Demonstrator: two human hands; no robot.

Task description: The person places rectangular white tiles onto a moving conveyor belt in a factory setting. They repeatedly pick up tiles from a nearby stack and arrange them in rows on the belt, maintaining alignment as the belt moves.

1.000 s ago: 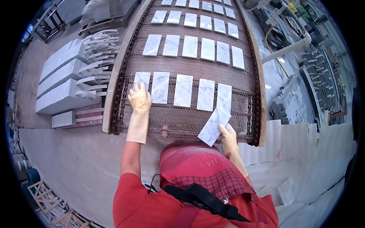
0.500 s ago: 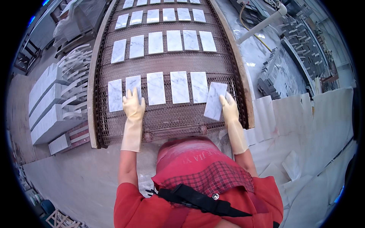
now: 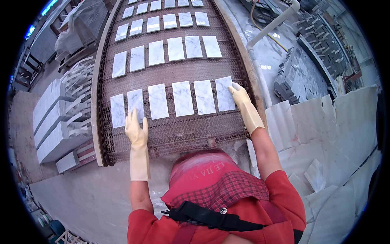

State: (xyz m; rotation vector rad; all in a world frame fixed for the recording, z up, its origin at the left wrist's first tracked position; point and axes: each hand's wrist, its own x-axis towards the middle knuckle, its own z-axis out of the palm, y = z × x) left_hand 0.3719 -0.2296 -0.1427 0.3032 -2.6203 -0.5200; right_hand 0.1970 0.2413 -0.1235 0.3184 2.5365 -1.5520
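Observation:
A front row of white, grey-veined marble tiles lies on a brown wire-mesh conveyor belt (image 3: 178, 132). My left hand (image 3: 137, 129), in a cream rubber glove, is open, its fingertips resting at the lower end of the second tile (image 3: 135, 101) from the left. Gloved the same way, my right hand (image 3: 242, 99) has its fingers closed at the right edge of the row's rightmost tile (image 3: 224, 94). That tile lies roughly in line with its neighbours; whether any part of it is off the mesh I cannot tell.
Further rows of tiles (image 3: 156, 53) lie up the belt. Wooden side rails (image 3: 98, 101) border it. Stacked slabs (image 3: 57, 122) stand at left, and a pale pipe (image 3: 272, 26) slants at right. Dark stacked pieces (image 3: 302, 77) and white sheets (image 3: 321, 130) are farther right.
My right hand has moved up and slightly left with the rightmost tile, which has gone from tilted to straight in the row. My left hand has shifted a little down and left.

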